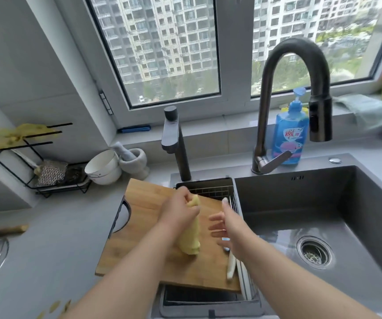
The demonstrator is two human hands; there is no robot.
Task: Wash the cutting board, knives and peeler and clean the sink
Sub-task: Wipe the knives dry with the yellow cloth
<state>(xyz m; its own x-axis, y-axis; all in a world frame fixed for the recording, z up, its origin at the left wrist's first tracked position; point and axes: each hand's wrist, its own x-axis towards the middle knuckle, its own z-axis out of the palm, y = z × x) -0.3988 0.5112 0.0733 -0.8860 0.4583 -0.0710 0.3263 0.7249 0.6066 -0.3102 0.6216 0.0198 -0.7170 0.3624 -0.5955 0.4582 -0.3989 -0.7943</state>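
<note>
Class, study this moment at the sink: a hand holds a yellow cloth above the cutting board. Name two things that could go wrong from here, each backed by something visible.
1. The cutting board lies partly on the counter and partly over the wire rack; hard scrubbing by the left hand with the yellow cloth might shift or tip it.
2. A white-handled utensil lies at the board's right edge under the open right hand; it could get knocked off or touched carelessly.
</note>
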